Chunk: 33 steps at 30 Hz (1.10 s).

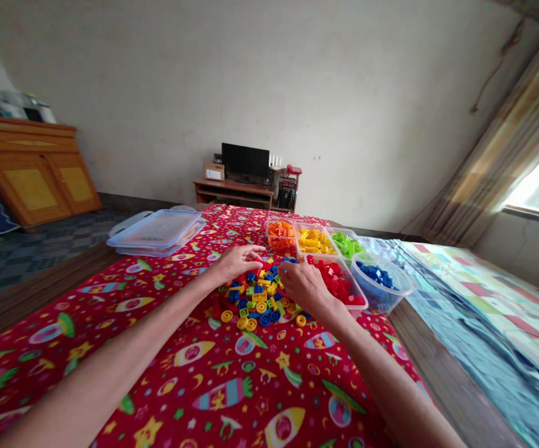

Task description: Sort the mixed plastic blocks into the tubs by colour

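A heap of mixed plastic building bricks point(260, 298) in blue, yellow, red and green lies on a red cloth point(195, 379) printed with rockets and stars. My left hand point(239, 259) rests at the heap's far left edge, fingers curled over the bricks. My right hand point(303, 285) sits on the heap's right side, fingers bent down into the pieces; what they pinch is hidden. Behind stand clear tubs of sorted bricks: orange point(281, 235), yellow point(315, 241), green point(346, 243), red point(339, 283) and a round tub of blue point(379, 279).
Stacked clear tub lids point(155, 233) lie at the cloth's far left. A patterned bed cover point(493, 298) runs along the right. Farther back are a low desk with a monitor point(245, 163), a wooden cabinet point(31, 168) and a curtained window point(538, 186).
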Motion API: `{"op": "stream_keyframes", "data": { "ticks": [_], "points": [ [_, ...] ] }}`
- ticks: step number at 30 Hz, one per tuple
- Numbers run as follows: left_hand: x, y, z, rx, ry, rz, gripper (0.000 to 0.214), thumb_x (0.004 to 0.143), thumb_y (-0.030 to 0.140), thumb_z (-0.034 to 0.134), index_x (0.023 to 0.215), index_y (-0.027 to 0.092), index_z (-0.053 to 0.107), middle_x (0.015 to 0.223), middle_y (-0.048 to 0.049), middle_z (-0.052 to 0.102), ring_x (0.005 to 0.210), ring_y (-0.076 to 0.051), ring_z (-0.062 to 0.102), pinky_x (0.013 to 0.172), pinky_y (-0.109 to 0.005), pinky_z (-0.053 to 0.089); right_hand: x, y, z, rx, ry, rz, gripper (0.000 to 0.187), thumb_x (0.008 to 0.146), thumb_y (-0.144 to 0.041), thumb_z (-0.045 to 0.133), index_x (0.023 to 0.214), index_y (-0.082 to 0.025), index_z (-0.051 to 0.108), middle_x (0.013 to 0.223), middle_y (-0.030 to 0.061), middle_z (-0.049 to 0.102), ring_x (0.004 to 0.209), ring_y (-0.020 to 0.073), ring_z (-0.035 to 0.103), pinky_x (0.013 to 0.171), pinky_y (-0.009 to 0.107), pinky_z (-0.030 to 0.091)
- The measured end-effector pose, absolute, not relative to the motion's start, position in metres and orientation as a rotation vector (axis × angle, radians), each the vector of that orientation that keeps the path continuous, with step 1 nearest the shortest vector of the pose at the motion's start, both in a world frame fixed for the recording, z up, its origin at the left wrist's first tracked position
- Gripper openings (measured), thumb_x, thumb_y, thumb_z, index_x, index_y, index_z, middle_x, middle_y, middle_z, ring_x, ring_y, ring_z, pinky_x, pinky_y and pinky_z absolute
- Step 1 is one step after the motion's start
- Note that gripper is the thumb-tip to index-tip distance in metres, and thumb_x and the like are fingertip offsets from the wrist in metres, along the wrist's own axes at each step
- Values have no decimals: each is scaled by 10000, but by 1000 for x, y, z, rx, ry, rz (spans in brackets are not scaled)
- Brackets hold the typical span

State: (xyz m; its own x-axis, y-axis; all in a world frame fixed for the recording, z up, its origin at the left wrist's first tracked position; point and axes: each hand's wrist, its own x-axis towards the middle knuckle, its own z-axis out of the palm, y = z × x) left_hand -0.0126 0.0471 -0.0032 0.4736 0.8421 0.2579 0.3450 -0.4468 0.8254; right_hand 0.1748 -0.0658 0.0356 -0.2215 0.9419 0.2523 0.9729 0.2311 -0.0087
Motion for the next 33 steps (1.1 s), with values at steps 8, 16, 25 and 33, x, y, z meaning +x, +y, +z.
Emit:
{"op": "stream_keyframes", "data": {
  "ticks": [8,16,25,33],
  "points": [
    [6,27,11,1932,842,840,722,649,556,698,1227,141,572,901,-70,707,819,-212,664,725,-311,515,188,-60,30,-1430,-2156,-43,395,893,-304,528,1263,-167,557,1109,116,686,938,170,640,751,243,437],
    [-3,21,27,2014,841,882,604,797,622,500,1139,140,626,856,-73,720,772,-206,675,724,-323,536,199,-63,50,-1559,-2149,-190,256,900,-268,469,1018,-185,679,827,62,716,704,134,616,620,222,353],
    [-49,44,32,2033,1052,1046,536,800,541,474,1086,123,650,888,-92,724,765,-198,677,738,-332,546,259,-65,82,-1836,-2201,-218,277,864,-243,490,1052,-215,691,949,62,713,804,153,618,624,235,347],
    [-44,39,35,2294,1103,795,461,807,498,470,1084,196,681,914,-41,741,832,-216,678,767,-301,516,268,-76,88,-1945,-2127,-192,291,883,-270,503,1109,-194,670,891,71,716,722,145,616,600,235,370]
  ]
}}
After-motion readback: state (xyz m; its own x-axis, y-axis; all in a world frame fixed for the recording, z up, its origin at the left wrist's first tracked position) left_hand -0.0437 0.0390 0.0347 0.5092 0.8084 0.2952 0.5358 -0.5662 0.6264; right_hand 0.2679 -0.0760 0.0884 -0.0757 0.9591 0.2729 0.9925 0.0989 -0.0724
